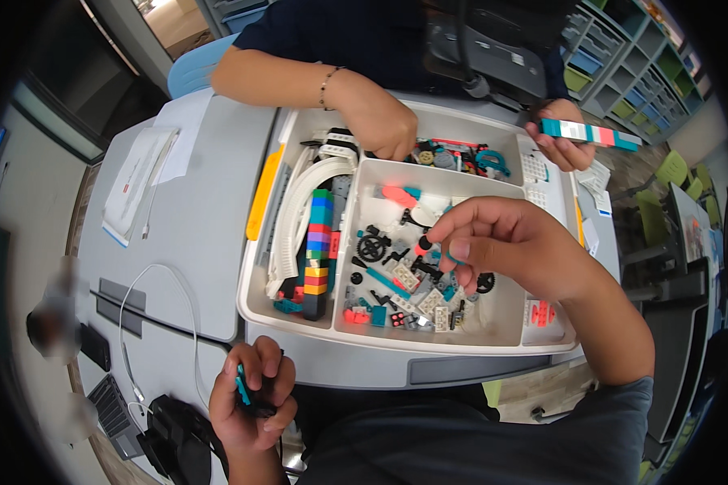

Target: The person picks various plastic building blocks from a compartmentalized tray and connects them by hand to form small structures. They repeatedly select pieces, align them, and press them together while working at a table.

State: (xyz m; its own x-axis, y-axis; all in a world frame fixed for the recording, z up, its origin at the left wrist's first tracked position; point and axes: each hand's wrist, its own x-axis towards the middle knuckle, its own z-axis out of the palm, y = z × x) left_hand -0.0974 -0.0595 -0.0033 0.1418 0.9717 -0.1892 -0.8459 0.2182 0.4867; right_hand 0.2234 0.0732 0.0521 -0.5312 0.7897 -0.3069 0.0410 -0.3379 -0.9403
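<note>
My left hand is closed around a small black and teal building piece, just in front of the white sorting tray. Over the tray's middle compartment, the thumb and fingers of my right hand are pinched together. What they hold, if anything, is too small to make out; a bit of teal shows by the thumb and a black round piece by the index fingertip. Below that hand lie loose building pieces, among them a black gear, a white brick and a teal beam.
Opposite me, a person has one hand in the tray's back compartment and holds a striped brick bar in the other. A multicoloured brick stack and white curved tracks fill the left compartment. A white cable lies on the left table.
</note>
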